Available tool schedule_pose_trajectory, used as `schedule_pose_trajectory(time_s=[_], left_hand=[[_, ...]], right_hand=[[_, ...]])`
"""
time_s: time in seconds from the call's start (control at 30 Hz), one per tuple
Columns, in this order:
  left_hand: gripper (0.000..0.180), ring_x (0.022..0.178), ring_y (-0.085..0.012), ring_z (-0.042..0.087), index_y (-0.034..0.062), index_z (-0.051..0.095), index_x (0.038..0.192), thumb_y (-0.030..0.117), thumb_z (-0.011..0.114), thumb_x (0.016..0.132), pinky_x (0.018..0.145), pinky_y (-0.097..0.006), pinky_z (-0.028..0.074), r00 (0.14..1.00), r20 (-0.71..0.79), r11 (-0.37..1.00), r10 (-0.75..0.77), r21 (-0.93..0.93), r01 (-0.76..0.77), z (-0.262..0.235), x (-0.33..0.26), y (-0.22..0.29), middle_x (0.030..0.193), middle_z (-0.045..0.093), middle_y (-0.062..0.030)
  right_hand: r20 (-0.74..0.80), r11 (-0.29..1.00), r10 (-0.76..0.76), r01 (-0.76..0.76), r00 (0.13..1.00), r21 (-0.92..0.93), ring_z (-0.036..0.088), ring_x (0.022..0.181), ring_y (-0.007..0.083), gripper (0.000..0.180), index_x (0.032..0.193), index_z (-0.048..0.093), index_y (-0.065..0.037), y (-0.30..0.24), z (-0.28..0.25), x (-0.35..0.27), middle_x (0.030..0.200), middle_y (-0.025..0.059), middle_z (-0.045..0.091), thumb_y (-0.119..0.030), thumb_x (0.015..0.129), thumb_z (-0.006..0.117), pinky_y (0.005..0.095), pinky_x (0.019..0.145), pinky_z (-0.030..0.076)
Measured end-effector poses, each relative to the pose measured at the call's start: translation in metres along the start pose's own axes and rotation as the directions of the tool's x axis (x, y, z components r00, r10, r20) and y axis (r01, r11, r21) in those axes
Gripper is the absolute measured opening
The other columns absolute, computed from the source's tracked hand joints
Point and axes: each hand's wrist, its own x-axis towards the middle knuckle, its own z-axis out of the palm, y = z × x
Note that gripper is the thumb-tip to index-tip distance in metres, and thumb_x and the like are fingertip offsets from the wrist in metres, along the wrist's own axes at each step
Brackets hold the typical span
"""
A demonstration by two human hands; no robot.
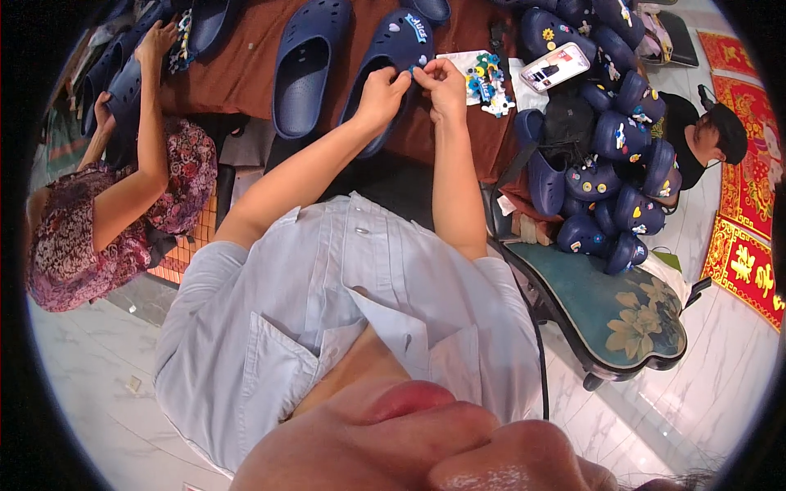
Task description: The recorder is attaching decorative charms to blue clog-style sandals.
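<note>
A navy clog (pixel 378 59) lies on the brown-covered table with several small charms on its top, one like a light-blue lettered banner. Over its side edge my left hand (pixel 381 98) and my right hand (pixel 444 88) come together, fingertips nearly touching. Both sets of fingers are closed in a pinch, and whatever sits between them is too small to name. To the left rests a plain navy clog (pixel 309 69) without charms. Beside my right hand, a heap of blue, white and yellow charms (pixel 489 80) lies on a white sheet (pixel 450 61).
A phone (pixel 555 67) with a lit screen lies beyond the charms. Decorated navy clogs (pixel 620 135) are piled at the right, above a green flowered chair (pixel 606 307). At the left another person (pixel 123 192) handles a clog; a person in a cap (pixel 712 135) is far right.
</note>
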Motion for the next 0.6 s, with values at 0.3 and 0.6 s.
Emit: schedule_pose_trajectory(time_s=[0.3, 0.6], left_hand=[[0.031, 0.063, -0.0054, 0.040, 0.0007, 0.054, 0.070, 0.022, 0.064, 0.090, 0.056, -0.026, 0.035, 0.996, 0.068, 0.982, -0.059, -0.178, 0.070, -0.003, -0.005, 0.002, 0.065, 0.044, 0.0024], [0.032, 0.063, -0.0073, 0.041, -0.0019, 0.054, 0.070, 0.022, 0.062, 0.090, 0.055, -0.027, 0.036, 1.000, -0.003, 0.996, 0.009, -0.089, -0.009, -0.001, -0.006, 0.000, 0.065, 0.049, -0.0015]], right_hand=[[-0.176, 0.884, -0.447, 0.403, 0.877, -0.239, 0.054, 0.072, 0.0121, 0.011, 0.086, 0.065, 0.000, 0.024, 0.009, -0.020, 0.079, 0.0032, 0.059, 0.000, 0.076, 0.071, 0.0251, 0.066, 0.044], [0.143, 0.417, -0.745, 0.621, 0.652, -0.663, 0.056, 0.087, 0.0313, 0.019, 0.095, 0.068, 0.000, 0.008, 0.011, -0.033, 0.090, 0.0134, 0.061, 0.001, 0.077, 0.062, 0.0400, 0.077, 0.046]])
